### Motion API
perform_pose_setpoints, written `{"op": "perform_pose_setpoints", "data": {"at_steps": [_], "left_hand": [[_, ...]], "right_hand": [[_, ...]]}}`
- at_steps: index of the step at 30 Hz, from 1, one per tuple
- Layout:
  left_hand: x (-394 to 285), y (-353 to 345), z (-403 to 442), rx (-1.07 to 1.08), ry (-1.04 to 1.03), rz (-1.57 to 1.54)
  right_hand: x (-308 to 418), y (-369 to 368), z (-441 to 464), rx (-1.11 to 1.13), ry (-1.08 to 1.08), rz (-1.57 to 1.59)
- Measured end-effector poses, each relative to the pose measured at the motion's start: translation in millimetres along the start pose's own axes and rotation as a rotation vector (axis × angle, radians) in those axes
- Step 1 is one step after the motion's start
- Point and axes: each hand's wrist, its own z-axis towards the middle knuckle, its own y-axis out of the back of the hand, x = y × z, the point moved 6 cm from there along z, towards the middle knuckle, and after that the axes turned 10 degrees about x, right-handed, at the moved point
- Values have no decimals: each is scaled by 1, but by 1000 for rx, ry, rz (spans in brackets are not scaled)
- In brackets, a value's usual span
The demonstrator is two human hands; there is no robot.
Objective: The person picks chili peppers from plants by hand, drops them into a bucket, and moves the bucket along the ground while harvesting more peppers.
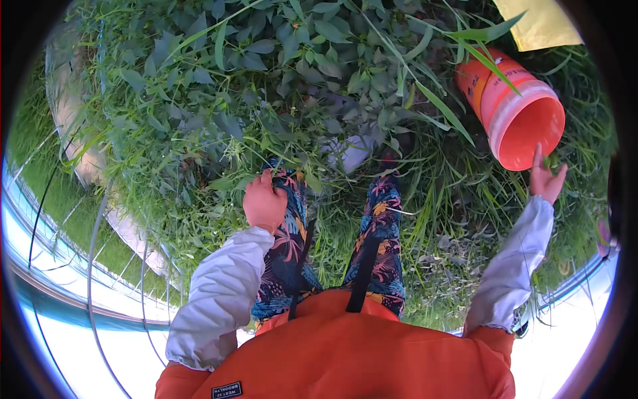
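Observation:
A red bucket [495, 93] lies tipped on its side in the grass at the upper right, its open mouth facing me. My right hand [546, 183] is just below the bucket's rim, fingers apart and pointing up toward the opening. Something small and green [549, 161] shows between those fingers, too small to name. My left hand [264, 203] rests by my left knee at the edge of the leafy plants [266, 73], its fingers curled in. What it holds, if anything, is hidden among the leaves.
Long grass blades cross in front of the bucket. A yellow sheet [545, 23] lies at the top right. Thin curved wires [93, 259] and a pale strip [136, 233] run along the left side. A whitish piece [350, 151] shows under the plants ahead of my knees.

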Motion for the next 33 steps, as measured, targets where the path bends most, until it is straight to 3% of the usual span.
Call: {"op": "perform_pose_setpoints", "data": {"at_steps": [2,4,5,6,7,8,9,10,11,14,15,17,20,23,27,31,33], "left_hand": [[0,-2,0,-5,-1,11],[0,-2,2,-2,2,25],[0,-2,2,7,8,34],[0,-2,2,14,15,43],[-1,-1,3,18,15,48],[-2,0,3,22,16,53],[-3,1,3,25,20,57],[-4,1,2,29,24,56],[-5,2,1,31,26,57],[-8,2,1,44,39,73],[-9,3,2,51,39,78],[-9,3,3,38,28,88],[-9,2,3,36,23,86],[-10,1,3,36,20,89],[-12,3,1,25,10,79],[-12,3,1,3,2,82],[-13,2,0,14,13,87]], "right_hand": [[16,23,5,-110,-10,47],[-17,54,15,-19,68,-336],[-54,39,-6,59,161,-562],[-110,-20,-57,202,121,-853],[-168,-36,-71,357,10,-925],[-231,-52,-88,597,-170,-704],[-293,-48,-106,557,-235,-925],[-346,-66,-131,872,19,-1200],[-403,-70,-150,1015,53,-1306],[-466,-123,-202,1149,406,-1537],[-484,-128,-208,1187,405,-1628],[-508,-131,-215,1261,398,-1822],[-507,-125,-222,1347,189,-1938],[-507,-85,-235,1367,-11,-1751],[-499,-76,-241,1249,-62,-1614],[-522,-77,-228,1291,103,-1530],[-513,-76,-234,1323,17,-1485]]}}
